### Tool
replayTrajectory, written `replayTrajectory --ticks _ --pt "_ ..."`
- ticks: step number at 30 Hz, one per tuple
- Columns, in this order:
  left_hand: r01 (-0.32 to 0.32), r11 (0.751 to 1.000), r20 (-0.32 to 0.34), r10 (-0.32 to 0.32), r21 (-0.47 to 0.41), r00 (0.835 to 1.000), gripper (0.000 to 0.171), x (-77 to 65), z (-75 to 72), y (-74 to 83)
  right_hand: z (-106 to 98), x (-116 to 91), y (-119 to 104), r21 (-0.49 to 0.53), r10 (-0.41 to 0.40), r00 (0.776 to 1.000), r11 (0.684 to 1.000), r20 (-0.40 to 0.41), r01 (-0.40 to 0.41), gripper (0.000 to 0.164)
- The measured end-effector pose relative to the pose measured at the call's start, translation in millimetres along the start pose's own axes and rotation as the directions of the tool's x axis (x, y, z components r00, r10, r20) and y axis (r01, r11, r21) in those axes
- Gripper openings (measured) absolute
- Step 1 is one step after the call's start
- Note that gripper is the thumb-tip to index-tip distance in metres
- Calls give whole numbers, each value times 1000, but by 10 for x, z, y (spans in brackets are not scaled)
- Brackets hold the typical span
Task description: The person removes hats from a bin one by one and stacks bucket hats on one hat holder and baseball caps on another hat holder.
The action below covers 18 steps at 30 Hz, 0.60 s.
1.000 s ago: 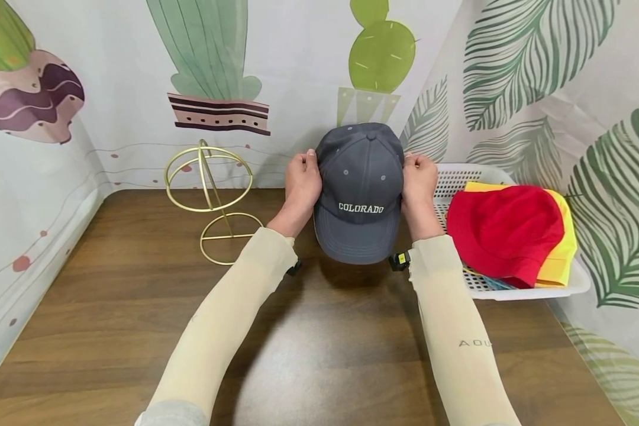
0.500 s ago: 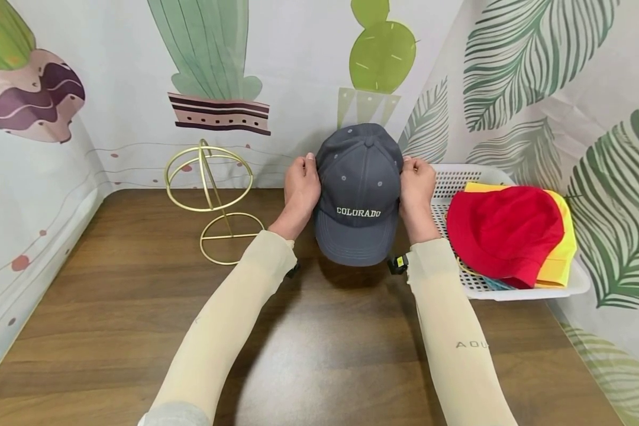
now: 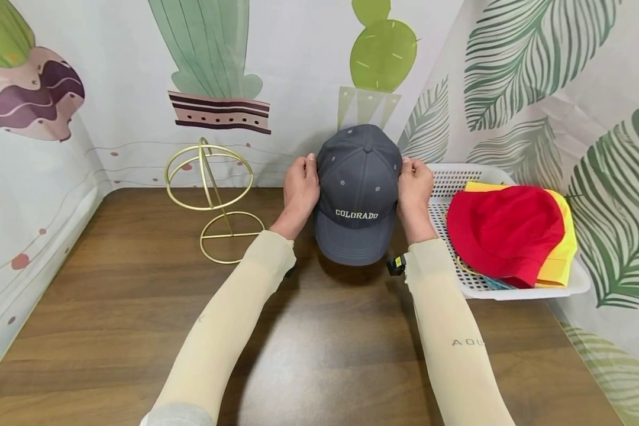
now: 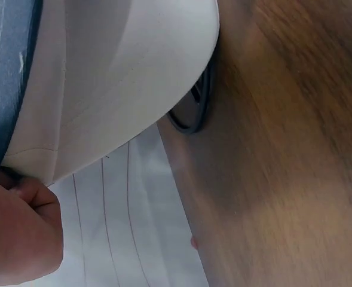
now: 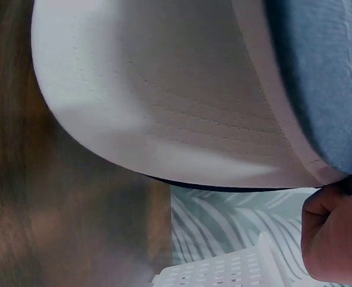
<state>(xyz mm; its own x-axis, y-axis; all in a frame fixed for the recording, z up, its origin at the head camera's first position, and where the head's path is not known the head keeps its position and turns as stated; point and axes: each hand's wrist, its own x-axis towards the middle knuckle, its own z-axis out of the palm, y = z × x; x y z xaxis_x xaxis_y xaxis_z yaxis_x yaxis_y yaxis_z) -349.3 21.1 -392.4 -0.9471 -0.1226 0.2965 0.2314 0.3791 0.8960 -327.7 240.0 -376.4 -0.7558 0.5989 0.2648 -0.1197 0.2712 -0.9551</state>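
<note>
A dark grey-blue baseball cap (image 3: 358,177) with "COLORADO" stitched on its front sits upright near the back wall, its visor towards me. My left hand (image 3: 301,186) pinches the cap's left side. Opposite it, my right hand (image 3: 416,186) grips the right side with curled fingers. Both wrist views look in under the visor, whose pale underside (image 4: 122,72) fills much of the picture. Beneath it in the left wrist view, part of a dark looped wire (image 4: 190,116) shows near the table; the rest of it is hidden by the cap.
Left of the cap stands a gold wire stand (image 3: 209,204) with rings at top and bottom. To the right, a white perforated basket (image 3: 554,291) holds a red hat (image 3: 506,231) and something yellow (image 3: 561,254). Brown wood table (image 3: 112,296); printed cloth walls (image 3: 298,71) behind.
Held by both hands, the cap has shifted slightly left, its lettering slightly lower. The right hand has moved a little left; the left hand has hardly moved. Stand and basket are unchanged.
</note>
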Motion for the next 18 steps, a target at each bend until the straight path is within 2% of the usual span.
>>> replayTrajectory --ticks 7,13,18 --pt "-6 1000 -5 6 0 1000 44 1 6 -11 10 9 54 -76 -31 999 997 -16 29 32" --pt "-33 999 -41 33 3 999 44 7 17 -35 27 0 65 -135 -57 998 989 -24 53 33" --pt "-48 999 -45 47 -23 998 43 2 34 -45 21 -8 69 -134 -52 998 990 -40 46 32"
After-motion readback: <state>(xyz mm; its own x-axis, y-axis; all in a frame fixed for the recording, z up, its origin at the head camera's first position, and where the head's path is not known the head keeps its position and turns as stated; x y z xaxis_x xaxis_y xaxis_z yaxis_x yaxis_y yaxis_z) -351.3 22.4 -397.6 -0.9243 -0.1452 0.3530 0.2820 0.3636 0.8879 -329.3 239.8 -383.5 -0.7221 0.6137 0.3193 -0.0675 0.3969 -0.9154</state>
